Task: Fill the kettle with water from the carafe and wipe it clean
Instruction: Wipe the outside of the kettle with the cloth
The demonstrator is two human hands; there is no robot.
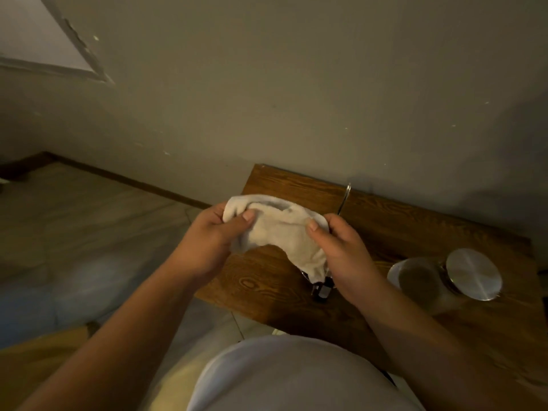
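Note:
A white cloth (281, 229) is stretched between both hands above the wooden table (415, 226). My left hand (213, 235) pinches its left end, my right hand (341, 250) grips its right side. The kettle (321, 287) stands under the cloth and is almost wholly hidden; only a dark handle part and a bit of metal rim show below the cloth, and its raised metal lid (345, 200) sticks up behind my right hand. A glass carafe (421, 280) with a round steel lid (473, 274) stands on the table to the right.
The table stands against a plain wall (296, 99). Left of the table lies tiled floor (89, 232). My white shirt (290, 378) fills the bottom of the view near the table's front edge.

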